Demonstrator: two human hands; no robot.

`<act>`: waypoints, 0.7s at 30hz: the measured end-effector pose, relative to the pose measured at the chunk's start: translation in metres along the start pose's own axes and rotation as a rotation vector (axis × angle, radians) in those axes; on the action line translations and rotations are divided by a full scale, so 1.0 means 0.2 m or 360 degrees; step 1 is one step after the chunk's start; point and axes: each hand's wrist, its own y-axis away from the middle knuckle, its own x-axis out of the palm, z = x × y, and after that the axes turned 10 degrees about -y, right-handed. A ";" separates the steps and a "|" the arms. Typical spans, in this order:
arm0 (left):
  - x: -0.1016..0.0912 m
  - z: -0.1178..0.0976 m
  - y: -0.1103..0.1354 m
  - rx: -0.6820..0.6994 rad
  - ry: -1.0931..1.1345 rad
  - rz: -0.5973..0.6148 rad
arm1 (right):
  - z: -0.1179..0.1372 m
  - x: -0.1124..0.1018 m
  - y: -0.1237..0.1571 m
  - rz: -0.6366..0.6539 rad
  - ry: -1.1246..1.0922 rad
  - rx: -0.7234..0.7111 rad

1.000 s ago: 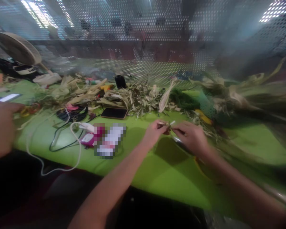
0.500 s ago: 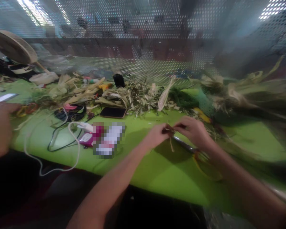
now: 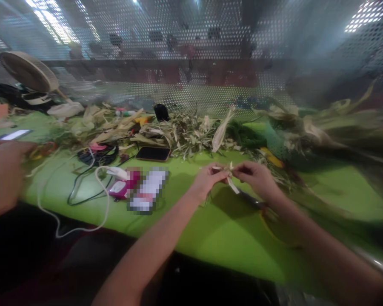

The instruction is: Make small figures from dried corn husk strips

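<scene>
Over the green table [image 3: 207, 229], my left hand [image 3: 207, 180] is closed on a pale strip of dried husk [image 3: 232, 185]. Its free end hangs down and short tips stick up between the hands. My right hand [image 3: 255, 175] pinches at the same small piece from the other side, fingertips almost touching the left ones. How the strip is folded is too blurred to tell. Beneath my right hand lies a pair of scissors [image 3: 279, 233], its metal blades pointing toward my left hand and its yellow handle partly hidden by my right forearm.
Along the back runs a heap of dried husks [image 3: 191, 131], with a black phone [image 3: 153, 154] before it. Left are a magenta power block [image 3: 127, 187], cables, a blurred-out phone [image 3: 148, 190], a fan [image 3: 28, 72] and another person's hand [image 3: 3, 174]. A large husk bundle [image 3: 332, 123] stands right.
The husk piece has turned between my fingers, so a wider pale strip and upright tips now show. My hands stay nearly in place; the whole view has shifted slightly.
</scene>
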 end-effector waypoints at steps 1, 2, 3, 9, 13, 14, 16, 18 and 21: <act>0.00 0.01 -0.01 0.0015 0.0007 -0.0048 | 0.00 0.00 0.01 -0.0031 0.0118 -0.0110; 0.00 0.01 -0.02 0.0034 -0.0002 -0.0091 | -0.01 0.01 0.02 -0.0052 0.0245 -0.0229; -0.01 0.02 -0.02 0.0054 -0.0030 -0.0124 | -0.01 0.01 0.03 -0.0065 0.0373 -0.0345; 0.00 0.01 0.00 0.0142 -0.0408 -0.0268 | -0.01 0.03 0.07 -0.0042 0.1018 -0.0762; 0.03 -0.01 0.04 0.0204 -0.0746 -0.0336 | 0.00 0.05 0.09 -0.0021 0.1211 -0.0847; 0.03 -0.02 0.04 0.0242 -0.0829 -0.0356 | 0.00 0.06 0.09 -0.0025 0.1208 -0.0835; 0.05 -0.02 0.06 0.0366 -0.0993 -0.0397 | 0.01 0.07 0.09 -0.0039 0.1145 -0.0779; 0.06 -0.03 0.06 0.0514 -0.1161 -0.0419 | 0.02 0.07 0.09 -0.0062 0.1041 -0.0714; 0.07 -0.04 0.07 0.0688 -0.1366 -0.0418 | 0.02 0.07 0.09 -0.0064 0.0883 -0.0621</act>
